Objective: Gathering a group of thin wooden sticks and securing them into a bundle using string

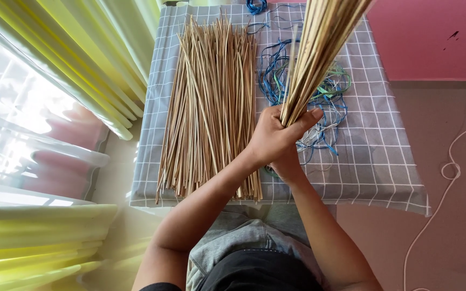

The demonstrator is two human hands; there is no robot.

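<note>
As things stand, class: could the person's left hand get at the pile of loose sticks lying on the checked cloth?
Probably not at once. The left hand is clasped with the right hand around the raised bundle of sticks. The pile of loose sticks lies close beside it, uncovered, so once freed nothing blocks it.

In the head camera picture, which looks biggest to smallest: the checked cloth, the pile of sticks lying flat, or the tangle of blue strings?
1. Checked cloth
2. Pile of sticks
3. Tangle of blue strings, partly hidden by the held bundle

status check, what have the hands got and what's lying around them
Left hand and right hand both clamped on bundle of thin tan sticks, held upright. Loose pile of tan sticks lies left; tangled blue and green cords beneath.
</note>
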